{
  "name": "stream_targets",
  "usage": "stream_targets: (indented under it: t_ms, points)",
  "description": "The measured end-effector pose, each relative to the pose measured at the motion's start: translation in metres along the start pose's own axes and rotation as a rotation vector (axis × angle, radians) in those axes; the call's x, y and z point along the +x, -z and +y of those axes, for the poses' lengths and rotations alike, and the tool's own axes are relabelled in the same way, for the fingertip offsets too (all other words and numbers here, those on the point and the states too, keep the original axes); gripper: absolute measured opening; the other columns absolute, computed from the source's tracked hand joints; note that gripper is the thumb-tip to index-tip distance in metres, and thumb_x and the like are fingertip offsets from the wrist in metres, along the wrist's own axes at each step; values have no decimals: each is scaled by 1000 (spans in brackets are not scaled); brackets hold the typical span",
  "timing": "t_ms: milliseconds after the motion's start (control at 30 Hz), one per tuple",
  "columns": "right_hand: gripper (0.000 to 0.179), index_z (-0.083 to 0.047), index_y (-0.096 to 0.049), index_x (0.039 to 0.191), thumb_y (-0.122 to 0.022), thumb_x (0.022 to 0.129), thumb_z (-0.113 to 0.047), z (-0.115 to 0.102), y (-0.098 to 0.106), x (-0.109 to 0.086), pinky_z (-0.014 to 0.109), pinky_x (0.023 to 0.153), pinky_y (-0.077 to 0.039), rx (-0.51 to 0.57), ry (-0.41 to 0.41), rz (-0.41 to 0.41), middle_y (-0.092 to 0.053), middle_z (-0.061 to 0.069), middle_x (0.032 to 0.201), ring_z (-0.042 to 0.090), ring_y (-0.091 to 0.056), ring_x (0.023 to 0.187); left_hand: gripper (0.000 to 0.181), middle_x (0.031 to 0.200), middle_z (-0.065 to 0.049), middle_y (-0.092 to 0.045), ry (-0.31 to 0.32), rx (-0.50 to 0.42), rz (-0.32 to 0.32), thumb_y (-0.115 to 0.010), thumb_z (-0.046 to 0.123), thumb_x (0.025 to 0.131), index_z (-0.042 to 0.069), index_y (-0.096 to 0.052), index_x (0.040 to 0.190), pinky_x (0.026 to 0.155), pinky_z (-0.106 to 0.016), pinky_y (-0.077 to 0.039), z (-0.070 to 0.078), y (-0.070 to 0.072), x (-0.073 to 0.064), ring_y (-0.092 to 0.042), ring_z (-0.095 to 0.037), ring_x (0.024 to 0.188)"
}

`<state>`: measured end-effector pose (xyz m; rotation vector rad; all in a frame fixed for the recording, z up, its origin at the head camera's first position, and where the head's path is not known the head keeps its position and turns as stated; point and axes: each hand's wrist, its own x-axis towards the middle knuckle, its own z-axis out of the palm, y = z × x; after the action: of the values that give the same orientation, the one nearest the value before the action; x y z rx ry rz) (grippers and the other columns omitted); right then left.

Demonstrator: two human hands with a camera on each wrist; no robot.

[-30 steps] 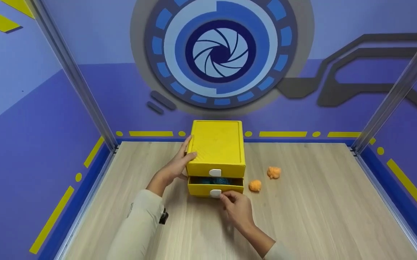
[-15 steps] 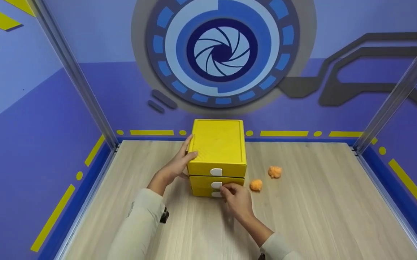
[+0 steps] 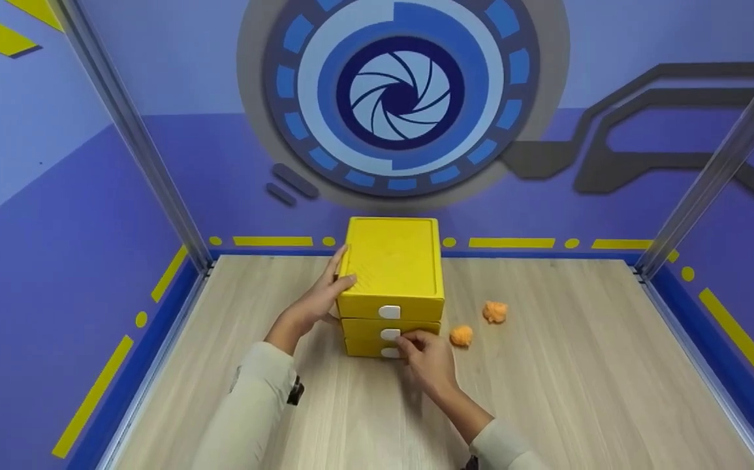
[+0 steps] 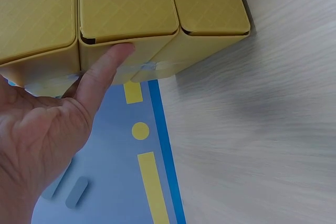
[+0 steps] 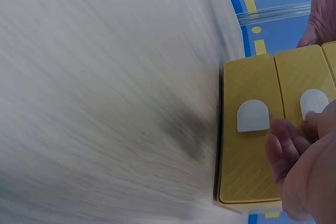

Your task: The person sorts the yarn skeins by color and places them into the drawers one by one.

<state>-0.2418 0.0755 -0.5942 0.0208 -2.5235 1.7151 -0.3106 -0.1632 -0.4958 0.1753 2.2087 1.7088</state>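
A yellow chest of three drawers (image 3: 393,258) stands on the table with every drawer flush. Each drawer front has a white tab. My left hand (image 3: 314,303) steadies the chest's left side, its thumb over the top edge. In the left wrist view one straight finger (image 4: 100,74) presses the side by the middle drawer. With curled fingers my right hand (image 3: 432,369) pinches the edge of the middle drawer's tab (image 3: 390,334). Its other fingers overlap the bottom drawer, beside the lower tab (image 5: 253,116). The drawers' contents are hidden.
Two small crumpled orange lumps (image 3: 461,336) (image 3: 495,312) lie right of the chest. A purple-blue wall (image 3: 181,176) rises behind the wooden tabletop (image 3: 579,365), with metal corner posts (image 3: 148,150) at left and right.
The middle drawer, open a second ago with dark teal stuff inside, has been pushed in by my right hand. My left hand has stayed on the chest's side.
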Motion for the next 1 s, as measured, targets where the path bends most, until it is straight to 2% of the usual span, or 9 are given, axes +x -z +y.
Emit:
stream_targets:
  t_ms: [167, 433, 733, 867, 1000]
  points:
    - [12, -14, -76, 90, -71, 92, -25, -1, 0, 1, 25, 59, -55, -4, 4, -3, -71, 3, 78, 24, -69, 72, 70, 168, 13, 11, -17, -1, 7, -52, 59, 97, 66, -4, 148, 79, -69, -52, -1, 1, 1, -24, -45, 149]
    - [13, -16, -77, 90, -71, 93, -27, -3, 0, 0, 24, 58, -54, -40, 36, -9, -71, 0, 77, 15, -66, 68, 70, 168, 14, 10, -3, 12, 16, -51, 62, 96, 67, -3, 148, 77, -64, -55, -1, 1, 0, -26, -44, 149]
    - [10, -18, -77, 93, -70, 93, -26, 0, 0, -6, 23, 59, -52, -60, 33, 30, -70, -5, 78, 10, -62, 69, 66, 167, 13, 13, -5, 8, -2, -49, 62, 97, 72, -3, 143, 82, -66, -53, 0, 0, -1, -26, -43, 149]
    - [9, -19, -77, 93, -71, 93, -26, 3, 1, -10, 23, 59, -52, -47, 31, 33, -72, -2, 81, 10, -62, 69, 66, 168, 14, 11, -1, 14, 4, -50, 62, 96, 73, -4, 142, 80, -64, -54, -2, -1, -2, -24, -44, 150]
    - [10, -17, -76, 93, -71, 92, -25, 8, 4, -12, 22, 57, -52, -35, 29, 29, -74, 6, 84, 9, -62, 67, 70, 168, 13, 11, -3, 11, 9, -51, 63, 96, 67, -3, 147, 78, -64, -55, -3, 0, -1, -24, -45, 149]
